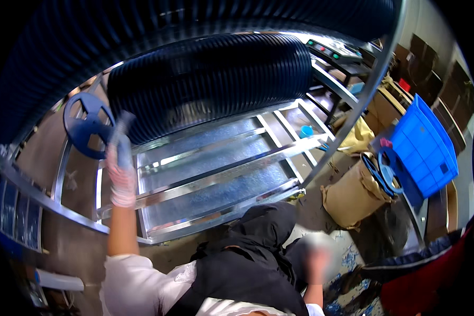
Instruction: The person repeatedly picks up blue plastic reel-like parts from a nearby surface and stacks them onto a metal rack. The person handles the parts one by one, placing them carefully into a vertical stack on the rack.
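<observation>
My left hand [122, 171], in a pale knitted glove, reaches forward at the left, beside the end of a dark ribbed roll [210, 84]. A blue-grey streak runs up from its fingers; motion blur hides whether that is the glove or something held. Close to its left is a blue disc [89, 126] with large cut-outs. Down by my legs at the right, my right hand [316, 258] is smeared by motion, with a pale grey blur around it. Its fingers cannot be made out.
A shiny metal frame [226, 171] with crossbars surrounds the roll, and another ribbed roll [247, 18] arches overhead. To the right stand a brown sack [353, 195] and a tilted blue crate [424, 147]. Blue scraps [353, 258] litter the floor. A control panel [324, 49] sits behind.
</observation>
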A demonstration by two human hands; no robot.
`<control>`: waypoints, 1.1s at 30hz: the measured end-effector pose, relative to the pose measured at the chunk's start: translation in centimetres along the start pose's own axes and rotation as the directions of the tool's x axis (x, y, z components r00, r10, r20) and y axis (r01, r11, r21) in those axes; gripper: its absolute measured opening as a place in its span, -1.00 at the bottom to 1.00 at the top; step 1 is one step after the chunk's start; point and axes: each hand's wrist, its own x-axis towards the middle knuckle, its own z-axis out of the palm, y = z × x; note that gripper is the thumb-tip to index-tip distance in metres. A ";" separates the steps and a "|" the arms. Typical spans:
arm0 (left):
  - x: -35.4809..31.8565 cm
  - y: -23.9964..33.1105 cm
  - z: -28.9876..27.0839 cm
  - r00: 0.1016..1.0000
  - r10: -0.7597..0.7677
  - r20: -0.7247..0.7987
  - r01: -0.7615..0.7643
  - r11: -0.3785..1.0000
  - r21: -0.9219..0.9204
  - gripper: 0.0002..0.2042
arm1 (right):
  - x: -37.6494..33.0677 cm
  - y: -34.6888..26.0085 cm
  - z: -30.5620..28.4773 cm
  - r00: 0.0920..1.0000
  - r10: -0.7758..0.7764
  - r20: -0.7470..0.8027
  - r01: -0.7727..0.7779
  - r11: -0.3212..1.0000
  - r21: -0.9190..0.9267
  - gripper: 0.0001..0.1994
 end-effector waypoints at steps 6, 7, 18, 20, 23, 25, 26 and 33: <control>-11.3 6.5 17.7 0.674 0.307 0.672 -0.217 0.952 -0.217 -0.66 | -1.6 0.6 -2.8 0.918 0.285 0.276 -0.336 0.929 0.155 -0.65; -13.3 6.2 20.9 0.550 0.337 0.764 -0.178 0.941 -0.287 -0.65 | -2.4 0.3 -4.1 0.876 0.356 0.324 -0.427 0.886 0.181 -0.60; -29.8 7.3 35.3 -0.414 0.664 0.622 0.368 0.747 -0.553 -0.58 | -10.9 -6.2 -35.0 0.491 0.810 -0.319 -0.868 0.423 -0.261 -0.44; -30.3 6.5 35.3 -0.367 0.667 0.649 0.373 0.744 -0.554 -0.58 | -11.6 -6.4 -39.7 0.381 0.775 -0.504 -0.909 0.214 -0.357 -0.41; -31.3 4.2 35.8 -0.320 0.640 0.698 0.408 0.758 -0.508 -0.58 | -15.3 -5.0 -42.1 -0.074 0.877 -0.475 -0.962 -0.188 -0.197 -0.21; -31.5 3.0 35.7 -0.362 0.602 0.712 0.406 0.789 -0.460 -0.58 | -19.9 -2.9 -42.2 -0.388 0.890 -0.240 -0.921 -0.385 0.058 -0.09; -31.3 2.8 35.4 -0.393 0.589 0.706 0.389 0.802 -0.453 -0.56 | -22.0 -1.3 -41.8 -0.406 0.893 -0.193 -0.914 -0.402 0.063 -0.02; -30.9 -2.0 33.6 -0.296 0.420 0.858 0.551 0.809 -0.206 -0.56 | -22.1 2.9 -39.8 -0.531 0.846 0.048 -0.838 -0.515 -0.180 0.07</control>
